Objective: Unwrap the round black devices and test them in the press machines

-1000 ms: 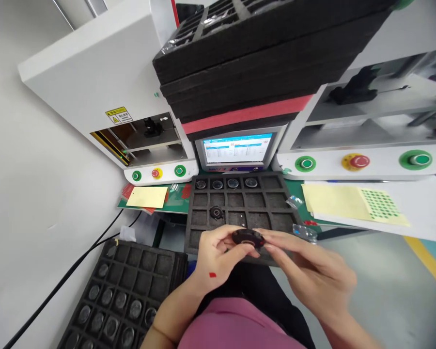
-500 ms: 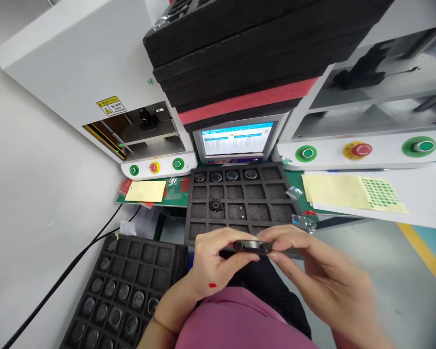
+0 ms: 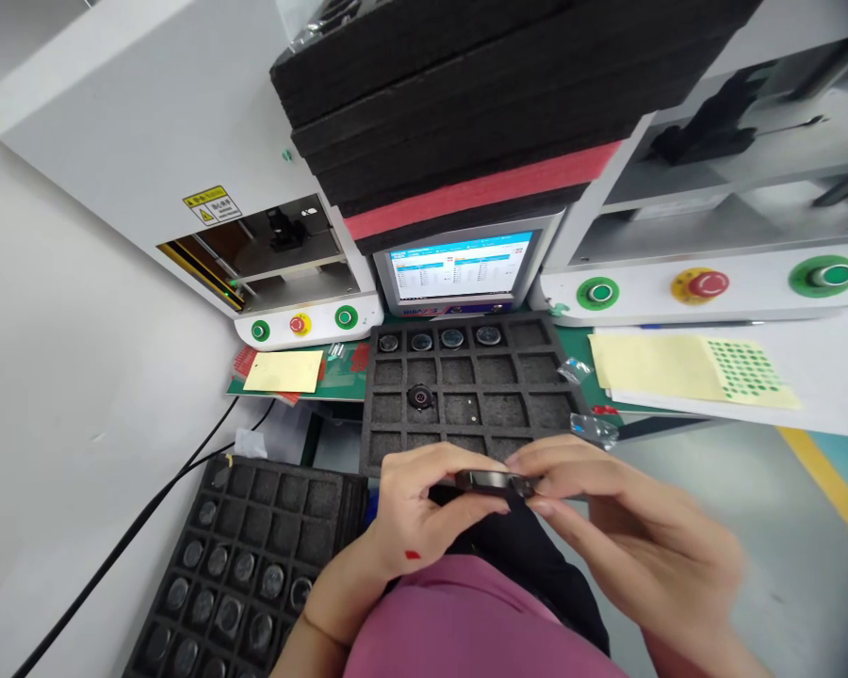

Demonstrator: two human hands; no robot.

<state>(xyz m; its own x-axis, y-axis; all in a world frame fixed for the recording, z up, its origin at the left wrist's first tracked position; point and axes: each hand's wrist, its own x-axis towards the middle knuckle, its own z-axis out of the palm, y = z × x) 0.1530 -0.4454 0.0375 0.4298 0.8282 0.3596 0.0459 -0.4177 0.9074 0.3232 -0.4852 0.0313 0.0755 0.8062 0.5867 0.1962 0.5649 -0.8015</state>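
Observation:
A dark round watch case point(image 3: 491, 482) is held edge-on between both hands, above the front edge of the foam tray point(image 3: 459, 407). My left hand point(image 3: 431, 508) pinches its left side between thumb and fingers, and a red mark shows near that wrist. At the case's right end, the thumb and fingers of my right hand point(image 3: 614, 518) close on it. Another dark watch case point(image 3: 420, 397) lies in the tray's second row, and several round pieces sit in the back row.
A second foam tray point(image 3: 254, 527) with round pieces is at the lower left. Machines with green and red buttons flank a screen point(image 3: 459, 268), under stacked black foam point(image 3: 452, 122). Yellow sheets point(image 3: 650, 367) and small plastic bags point(image 3: 594, 430) lie at the right.
The case has tilted slightly between my fingers, and my right hand has shifted a little to the right. Both hands keep their hold, and the view has moved slightly.

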